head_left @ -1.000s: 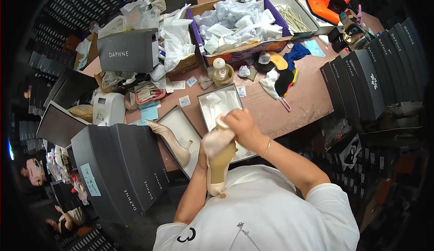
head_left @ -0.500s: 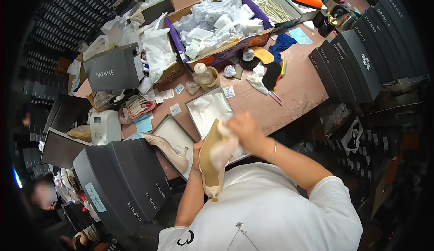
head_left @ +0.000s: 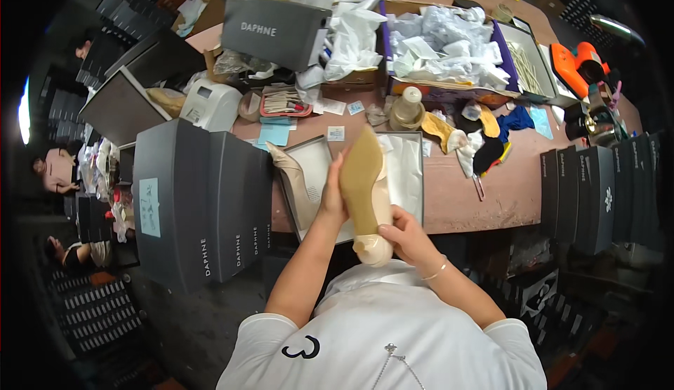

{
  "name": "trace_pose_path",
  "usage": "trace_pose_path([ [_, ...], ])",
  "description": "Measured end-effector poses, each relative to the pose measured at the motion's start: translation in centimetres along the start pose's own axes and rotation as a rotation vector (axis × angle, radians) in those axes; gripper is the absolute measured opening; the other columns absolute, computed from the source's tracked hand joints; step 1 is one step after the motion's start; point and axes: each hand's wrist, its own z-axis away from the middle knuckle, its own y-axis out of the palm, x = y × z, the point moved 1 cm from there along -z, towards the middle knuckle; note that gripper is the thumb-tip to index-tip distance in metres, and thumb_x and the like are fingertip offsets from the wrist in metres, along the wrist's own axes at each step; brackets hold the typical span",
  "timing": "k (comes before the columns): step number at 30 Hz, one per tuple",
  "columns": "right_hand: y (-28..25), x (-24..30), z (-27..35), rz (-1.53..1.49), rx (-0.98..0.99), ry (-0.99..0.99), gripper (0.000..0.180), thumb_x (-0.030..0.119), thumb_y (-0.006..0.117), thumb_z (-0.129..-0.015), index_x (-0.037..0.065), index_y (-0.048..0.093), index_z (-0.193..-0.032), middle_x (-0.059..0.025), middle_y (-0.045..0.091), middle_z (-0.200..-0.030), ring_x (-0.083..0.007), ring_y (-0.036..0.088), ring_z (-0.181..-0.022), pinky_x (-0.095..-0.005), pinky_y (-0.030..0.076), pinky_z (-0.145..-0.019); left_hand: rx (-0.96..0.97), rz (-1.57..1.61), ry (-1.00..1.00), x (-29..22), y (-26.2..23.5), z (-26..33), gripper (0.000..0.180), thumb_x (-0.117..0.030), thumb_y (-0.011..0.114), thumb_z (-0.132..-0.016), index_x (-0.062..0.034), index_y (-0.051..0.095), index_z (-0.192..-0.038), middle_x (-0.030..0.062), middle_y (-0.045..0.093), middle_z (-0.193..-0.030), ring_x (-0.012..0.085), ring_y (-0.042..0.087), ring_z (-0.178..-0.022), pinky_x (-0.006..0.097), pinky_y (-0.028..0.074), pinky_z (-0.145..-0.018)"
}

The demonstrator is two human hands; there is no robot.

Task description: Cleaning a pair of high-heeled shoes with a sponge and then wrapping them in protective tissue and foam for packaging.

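Observation:
A beige high-heeled pump (head_left: 363,186) is held in front of my chest, its tan sole turned up and its toe pointing away from me. My left hand (head_left: 334,188) is closed round its left side near the middle. With thumb and fingers, my right hand (head_left: 410,239) grips the heel end from the right. The matching pump (head_left: 298,185) lies on its side in an open grey shoebox (head_left: 321,153) just left of my left hand. Behind the held shoe is another open box part (head_left: 420,179), lined with white tissue paper (head_left: 404,162).
Dark shoeboxes stand upright at left (head_left: 186,207) and right (head_left: 597,193). Across the table are a pump bottle (head_left: 407,109), a yellow and white cloth (head_left: 438,130), a black brush (head_left: 488,155) and a purple carton (head_left: 516,74) of crumpled paper. A white label printer (head_left: 210,106) stands at left.
My right hand has let go of the whitish cloth and now grips the shoe's heel end. A yellow and white cloth now lies beside the pump bottle. The view has turned left.

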Motion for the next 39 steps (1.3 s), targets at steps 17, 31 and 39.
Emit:
trace_pose_path([
  [17,-7.9,-1.7,-0.6,0.675,-0.364,-0.01,0.055,0.02,0.06,-0.093,-0.003,0.038,-0.139,-0.0219,0.055,-0.121,-0.0237,0.057,-0.108,-0.0317,0.047,-0.089,-0.74,-1.16,0.372,4.7,-13.5,3.4,0.069,-0.028,0.065,-0.088,-0.0007,0.033,-0.142,0.0221,0.034,-0.141,0.0332,0.038,-0.13,0.04,0.033,-0.106],
  [31,-0.5,-0.7,1.2,0.266,-0.349,-0.309,0.06,0.01,0.058,-0.09,-0.001,0.03,-0.142,-0.012,0.059,-0.111,-0.0133,0.056,-0.098,-0.0261,0.045,-0.086,-0.342,-0.507,0.387,1.4,-6.8,8.9,0.051,-0.017,0.046,-0.09,0.0043,0.041,-0.136,0.0105,0.055,-0.124,0.0158,0.052,-0.11,0.029,0.039,-0.096],
  [39,1.6,-1.1,1.9,0.49,-0.262,-0.544,0.066,0.011,0.056,-0.093,0.002,0.02,-0.148,-0.0135,0.053,-0.123,-0.0171,0.051,-0.112,-0.0314,0.04,-0.097,-0.178,-0.44,0.383,1.2,-1.6,11.3,0.06,-0.017,0.045,-0.088,0.0096,0.031,-0.14,0.0172,0.047,-0.135,0.0213,0.045,-0.123,0.031,0.032,-0.105],
])
